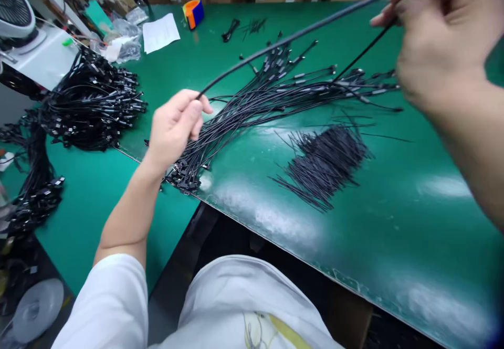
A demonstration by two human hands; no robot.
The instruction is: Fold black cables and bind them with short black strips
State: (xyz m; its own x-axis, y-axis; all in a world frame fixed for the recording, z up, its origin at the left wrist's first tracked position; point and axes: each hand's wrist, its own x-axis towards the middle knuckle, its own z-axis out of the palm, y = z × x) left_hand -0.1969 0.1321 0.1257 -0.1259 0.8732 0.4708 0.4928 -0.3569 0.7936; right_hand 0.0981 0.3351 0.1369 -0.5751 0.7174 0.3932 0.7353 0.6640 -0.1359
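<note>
A black cable (299,33) is stretched taut between my two hands, slanting up to the right. My left hand (177,123) pinches its lower end above the left part of a cable bundle. High at the right, the fingers of my right hand (437,29) are closed round the other end. From the right hand a thinner black strand (364,52) runs down toward the bundle; where it ends is hard to make out. The bundle of black cables (252,102) with connectors lies fanned out below. A heap of short black ties (328,157) lies in front of it.
Big piles of black cables (94,102) lie at the left, near a fan (16,8). A paper sheet (160,33), an orange and blue tape roll (193,14) and a small coiled cable (230,30) are at the back. The green table's (374,239) front edge runs before my body.
</note>
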